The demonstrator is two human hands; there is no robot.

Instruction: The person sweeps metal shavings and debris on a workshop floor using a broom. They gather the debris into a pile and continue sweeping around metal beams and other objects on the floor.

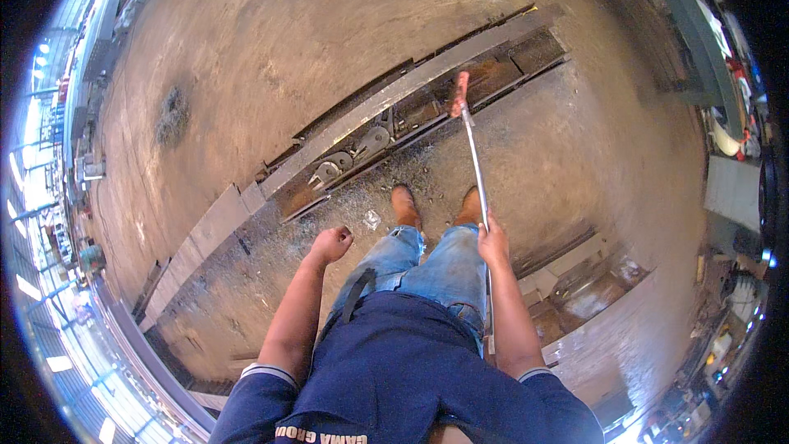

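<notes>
Sweeping or scraping along the floor channel looks like the step in hand, judged from the pose: right hand is clamped round the metal pole near its upper end, pole slanting forward and down to a reddish head that sits in or on the channel, just beside the long steel cover plate; can't tell if the head actually touches the bottom. Left hand is free, fingers curled into a loose fist, holding nothing, well apart from the pole. Boots stand just short of the channel edge, metal filings scattered on the floor near them. Chain and sprockets lie exposed in the open channel to the left of the head. To do this well, probably bring the left hand onto the pole lower down for control, since one hand at the top gives little leverage; keep the head flat and pull along the channel, not across it; stay clear of the sprockets so the head doesn't snag; keep feet back from the open edge, filings there look slippery
</notes>
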